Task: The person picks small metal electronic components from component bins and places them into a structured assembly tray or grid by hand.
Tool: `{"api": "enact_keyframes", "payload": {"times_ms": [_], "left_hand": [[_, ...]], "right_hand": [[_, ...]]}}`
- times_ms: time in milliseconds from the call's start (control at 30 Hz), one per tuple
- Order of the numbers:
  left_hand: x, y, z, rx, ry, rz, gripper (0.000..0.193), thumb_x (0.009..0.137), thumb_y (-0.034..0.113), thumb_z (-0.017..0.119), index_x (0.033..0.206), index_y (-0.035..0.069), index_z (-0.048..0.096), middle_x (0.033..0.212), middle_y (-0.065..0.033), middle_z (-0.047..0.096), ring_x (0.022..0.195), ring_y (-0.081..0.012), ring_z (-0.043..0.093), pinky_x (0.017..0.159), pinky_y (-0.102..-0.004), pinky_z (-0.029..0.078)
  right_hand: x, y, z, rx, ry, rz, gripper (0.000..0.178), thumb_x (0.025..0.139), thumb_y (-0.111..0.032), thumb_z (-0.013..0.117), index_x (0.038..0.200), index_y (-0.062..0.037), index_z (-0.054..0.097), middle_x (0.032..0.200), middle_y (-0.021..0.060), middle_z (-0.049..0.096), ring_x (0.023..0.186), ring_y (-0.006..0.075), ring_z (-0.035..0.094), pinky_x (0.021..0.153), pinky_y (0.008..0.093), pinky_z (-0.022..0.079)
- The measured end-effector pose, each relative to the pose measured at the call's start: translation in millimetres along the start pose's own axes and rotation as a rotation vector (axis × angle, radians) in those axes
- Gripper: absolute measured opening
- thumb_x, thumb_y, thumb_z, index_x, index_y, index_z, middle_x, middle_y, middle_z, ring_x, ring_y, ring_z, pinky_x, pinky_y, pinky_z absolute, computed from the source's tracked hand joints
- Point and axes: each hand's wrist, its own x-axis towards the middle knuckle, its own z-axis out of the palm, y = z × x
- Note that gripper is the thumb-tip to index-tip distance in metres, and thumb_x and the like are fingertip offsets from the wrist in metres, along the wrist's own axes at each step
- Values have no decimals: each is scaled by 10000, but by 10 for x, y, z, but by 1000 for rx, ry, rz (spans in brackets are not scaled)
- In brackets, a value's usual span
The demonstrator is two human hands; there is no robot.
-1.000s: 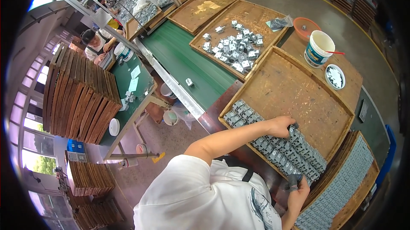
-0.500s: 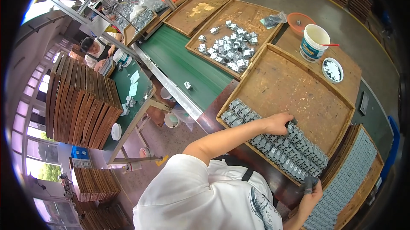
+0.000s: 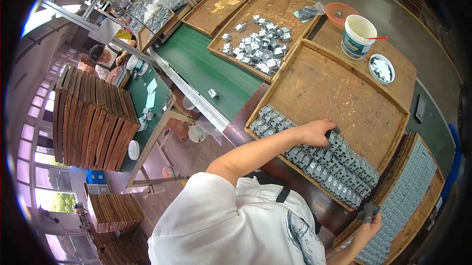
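Observation:
My left hand (image 3: 316, 133) reaches over the near part of a shallow wooden tray (image 3: 339, 88), its fingers bent down at the edge of the rows of small grey metal parts (image 3: 322, 166). Dark covers show on its fingertips, and whatever they grip is hidden. Beyond the tray's near right corner, my right hand (image 3: 371, 220) is held up with its fingers pinched together. They too wear dark covers; a dark grey shape sits at the fingertips, too unclear to name. Close by lies another wooden tray with tight rows of grey parts (image 3: 400, 196).
Loose metal parts (image 3: 260, 44) lie heaped on a farther tray. One part (image 3: 212, 93) rests on the green conveyor (image 3: 196, 63). A white bucket (image 3: 357, 39), a white bowl (image 3: 381, 68) and an orange basin (image 3: 341, 14) stand behind. Stacked trays (image 3: 93, 117) and a co-worker (image 3: 105, 61) are at left.
My right hand has moved a little to the right, away from the tray's corner. My left hand stays at nearly the same spot over the rows. The whole view has shifted slightly.

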Motion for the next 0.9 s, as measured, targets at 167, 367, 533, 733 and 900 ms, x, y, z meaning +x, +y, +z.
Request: {"api": "enact_keyframes", "payload": {"times_ms": [167,367,533,733,900], "left_hand": [[107,-2,78,7,59,119,456,689,141,633,1119,-2,582,1104,-247,578,1081,-401,540,938,-424,444],[-25,177,-36,-209,-62,-31,570,683,3,572,1252,-13,549,1147,-135,620,1081,-224,571,945,-335,455],[-19,-59,56,-379,-16,-13,587,728,-104,467,1303,-2,533,1172,-75,603,1088,-193,550,975,-308,424],[93,143,100,-461,-60,-108,561,764,-96,426,1310,-10,523,1159,-82,601,1038,-177,563,883,-265,469],[65,99,60,-428,-50,-167,523,836,-29,476,1359,-15,482,1260,-111,574,1105,-208,565,941,-296,453]], "right_hand": [[-9,260,-392,-141,208,-75,128,938,-119,557,950,-25,643,729,-2,575,635,82,495,555,236,394],[-63,16,-792,-223,407,18,137,918,-99,561,910,5,651,726,19,586,654,105,531,596,272,428],[-97,366,-1701,-194,723,19,138,900,-90,577,937,14,660,718,15,597,667,104,547,608,262,435],[-310,847,-2768,-495,1063,145,195,862,-141,609,1001,-27,686,862,76,685,780,151,619,721,291,469],[-152,960,-3060,-899,794,400,337,847,-273,573,1086,-54,662,1029,182,679,986,333,633,866,386,475]]}}
